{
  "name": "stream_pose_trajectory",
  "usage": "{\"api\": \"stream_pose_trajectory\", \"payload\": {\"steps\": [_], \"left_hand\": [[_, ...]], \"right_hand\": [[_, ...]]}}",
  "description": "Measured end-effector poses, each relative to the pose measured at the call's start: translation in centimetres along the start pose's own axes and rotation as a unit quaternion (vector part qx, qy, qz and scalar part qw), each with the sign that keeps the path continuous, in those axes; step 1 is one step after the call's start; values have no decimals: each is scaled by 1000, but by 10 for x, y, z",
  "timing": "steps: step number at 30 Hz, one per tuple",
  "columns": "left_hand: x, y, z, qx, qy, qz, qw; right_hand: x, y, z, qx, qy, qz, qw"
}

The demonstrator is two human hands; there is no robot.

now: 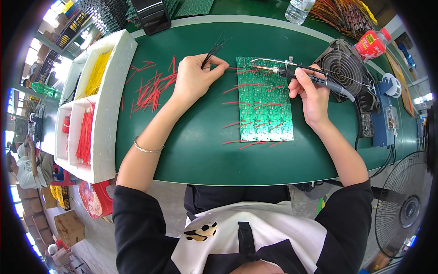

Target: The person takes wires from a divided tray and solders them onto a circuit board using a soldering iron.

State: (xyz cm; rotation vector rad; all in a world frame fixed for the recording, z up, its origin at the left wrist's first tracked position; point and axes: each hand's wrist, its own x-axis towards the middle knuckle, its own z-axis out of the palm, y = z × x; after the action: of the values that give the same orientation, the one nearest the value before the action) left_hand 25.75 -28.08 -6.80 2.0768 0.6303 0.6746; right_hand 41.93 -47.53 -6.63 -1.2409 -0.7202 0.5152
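Observation:
My left hand (194, 81) is closed on a small bunch of thin black wires (213, 51), which stick up above the fingers. A red wire runs from near its fingertips toward the board's upper left edge; whether the fingers pinch it is hard to see. A soldering iron (319, 81) with a metal feed tube along it is gripped in my right hand (312, 95). Its tip is over the upper part of a green circuit board panel (264, 112). Short red wires lie in rows across the panel, several jutting past its left edge. Loose red wires (153, 93) are scattered left of my left hand.
At left stands a white foam box (107, 123) with yellow and red wires. A round-grilled fan unit (340, 64), a blue device with a solder spool (388, 105) and two bottles are at right. A black device (152, 16) sits at the back. A floor fan (406, 205) stands lower right.

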Motion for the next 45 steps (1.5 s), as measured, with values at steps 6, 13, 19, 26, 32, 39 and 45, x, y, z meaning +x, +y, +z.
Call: {"api": "stream_pose_trajectory", "payload": {"steps": [6,13,19,26,32,39,45], "left_hand": [[0,-1,1,4,3,1,1000],[0,-1,2,5,-1,3,1000],[0,-2,0,7,3,9,1000],[2,-2,4,-8,12,1,1000],[3,-5,5,-32,21,-11,999],[4,-5,5,-41,19,-12,999],[2,-5,6,-56,13,-19,998]], "right_hand": [[0,-1,0,0,-6,6,1000],[1,1,-1,-3,-17,6,1000],[1,0,0,-4,-18,7,1000],[2,2,-4,17,-17,18,1000],[4,3,-5,51,6,35,998],[4,3,-4,32,10,34,999],[4,2,-4,41,6,42,998]]}}
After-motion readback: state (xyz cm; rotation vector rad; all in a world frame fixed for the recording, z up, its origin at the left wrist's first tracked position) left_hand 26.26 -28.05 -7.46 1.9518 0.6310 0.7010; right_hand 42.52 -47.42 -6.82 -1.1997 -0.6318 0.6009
